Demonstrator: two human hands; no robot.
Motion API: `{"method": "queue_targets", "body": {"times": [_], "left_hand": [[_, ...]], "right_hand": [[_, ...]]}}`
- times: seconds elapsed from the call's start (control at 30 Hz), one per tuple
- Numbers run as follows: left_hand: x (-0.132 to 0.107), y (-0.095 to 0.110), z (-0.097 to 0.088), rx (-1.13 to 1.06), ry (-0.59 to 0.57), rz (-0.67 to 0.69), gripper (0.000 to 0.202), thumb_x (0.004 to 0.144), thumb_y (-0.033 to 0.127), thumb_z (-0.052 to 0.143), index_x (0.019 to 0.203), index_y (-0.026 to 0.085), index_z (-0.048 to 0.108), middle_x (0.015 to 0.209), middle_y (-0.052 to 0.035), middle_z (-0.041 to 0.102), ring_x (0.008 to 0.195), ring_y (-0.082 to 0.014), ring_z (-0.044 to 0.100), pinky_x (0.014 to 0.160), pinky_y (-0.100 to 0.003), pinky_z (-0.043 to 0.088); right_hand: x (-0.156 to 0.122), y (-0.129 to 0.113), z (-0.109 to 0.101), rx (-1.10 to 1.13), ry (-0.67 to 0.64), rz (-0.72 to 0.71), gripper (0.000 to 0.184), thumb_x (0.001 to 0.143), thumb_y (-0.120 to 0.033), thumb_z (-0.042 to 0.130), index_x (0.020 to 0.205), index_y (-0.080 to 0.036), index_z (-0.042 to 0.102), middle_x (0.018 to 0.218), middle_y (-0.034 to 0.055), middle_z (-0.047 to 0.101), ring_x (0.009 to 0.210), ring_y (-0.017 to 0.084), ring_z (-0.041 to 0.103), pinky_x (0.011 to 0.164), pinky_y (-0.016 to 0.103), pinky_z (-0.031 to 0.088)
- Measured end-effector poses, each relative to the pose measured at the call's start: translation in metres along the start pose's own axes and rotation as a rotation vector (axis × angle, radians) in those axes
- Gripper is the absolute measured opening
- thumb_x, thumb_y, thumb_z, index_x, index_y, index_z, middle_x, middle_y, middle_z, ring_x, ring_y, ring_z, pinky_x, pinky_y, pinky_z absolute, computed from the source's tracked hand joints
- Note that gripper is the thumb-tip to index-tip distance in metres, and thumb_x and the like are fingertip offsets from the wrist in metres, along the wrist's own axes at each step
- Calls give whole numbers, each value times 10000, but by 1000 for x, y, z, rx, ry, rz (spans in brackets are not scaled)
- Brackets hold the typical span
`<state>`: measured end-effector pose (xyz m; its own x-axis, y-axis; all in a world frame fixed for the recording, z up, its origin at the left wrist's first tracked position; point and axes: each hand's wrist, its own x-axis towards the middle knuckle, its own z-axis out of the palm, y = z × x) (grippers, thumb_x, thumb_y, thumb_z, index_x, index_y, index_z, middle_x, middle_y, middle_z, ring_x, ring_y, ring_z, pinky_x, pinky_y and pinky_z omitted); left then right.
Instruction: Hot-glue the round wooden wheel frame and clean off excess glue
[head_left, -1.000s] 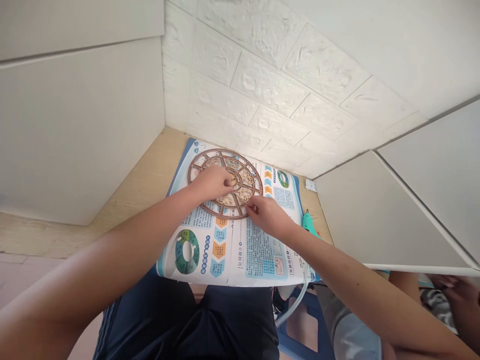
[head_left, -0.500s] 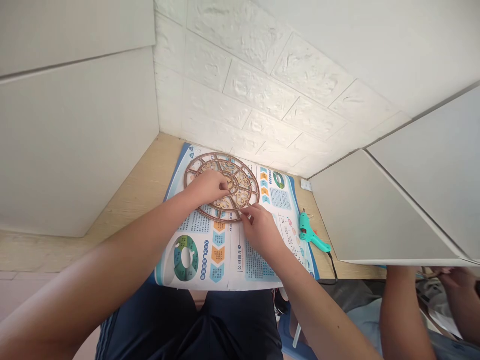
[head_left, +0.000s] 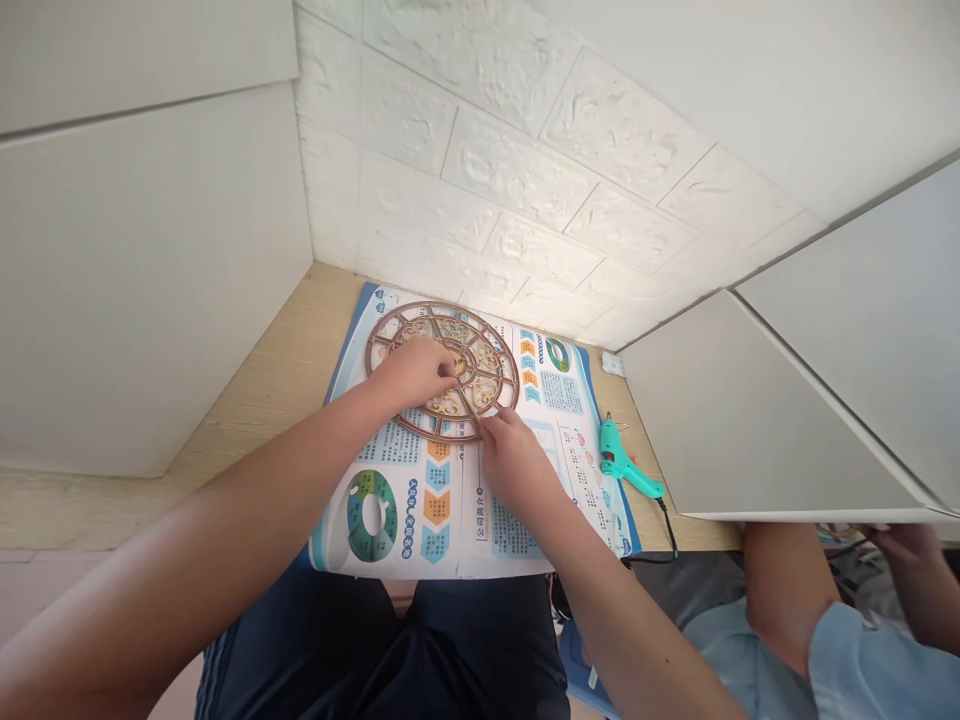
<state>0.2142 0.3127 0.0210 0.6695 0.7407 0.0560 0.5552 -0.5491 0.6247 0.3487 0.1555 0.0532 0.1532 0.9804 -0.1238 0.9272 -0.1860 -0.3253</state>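
A round wooden fretwork disc [head_left: 480, 355] with a dark brown frame and pale carved inserts lies on a printed poster [head_left: 442, 500] on the wooden desk. My left hand [head_left: 409, 370] rests on the disc's middle, fingers curled and pinched at something small near the hub that I cannot make out. My right hand [head_left: 510, 455] sits at the disc's near right rim, its fingertips pressed together against the frame's edge.
A teal glue gun [head_left: 622, 462] with a black cord lies right of the poster. White partition boards stand at left [head_left: 150, 260] and right [head_left: 750, 420]; a white brick-textured wall is behind. Another person's arm in a light blue sleeve [head_left: 832, 640] shows at lower right.
The view has shifted, bringing the glue gun fully into sight. My right hand slid a little left along the disc's near rim. My left hand stays on the disc's middle.
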Motion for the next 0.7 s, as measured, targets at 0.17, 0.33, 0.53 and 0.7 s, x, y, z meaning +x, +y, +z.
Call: {"method": "queue_targets", "body": {"times": [0.17,0.33,0.53,0.7], "left_hand": [[0,1,0,11,1,-6,165,820,298,675,720,195,757,803,-29,762,810,-211,672,643,-307,393],[0,-1,1,-13,8,2,158,816,290,676,717,198,756,800,-25,762,801,-206,671,653,-305,398],[1,-3,3,-16,30,20,173,809,302,692,679,201,745,763,-29,743,761,-201,644,682,-314,413],[1,-2,4,-12,25,-2,174,816,304,702,684,199,742,800,-34,759,807,-213,657,686,-319,408]], "right_hand": [[0,-3,0,-60,-28,34,284,1000,-67,426,1052,-110,702,1126,155,662,861,220,634,712,317,453],[0,0,-4,13,26,17,316,954,-39,465,1173,-138,670,1057,120,736,895,231,651,746,315,436],[3,5,-13,88,-9,14,251,976,-129,491,783,-170,647,799,72,713,713,187,599,644,287,388],[6,14,-18,103,-65,7,277,978,-132,472,742,-179,609,702,24,661,611,147,527,588,258,374]]}}
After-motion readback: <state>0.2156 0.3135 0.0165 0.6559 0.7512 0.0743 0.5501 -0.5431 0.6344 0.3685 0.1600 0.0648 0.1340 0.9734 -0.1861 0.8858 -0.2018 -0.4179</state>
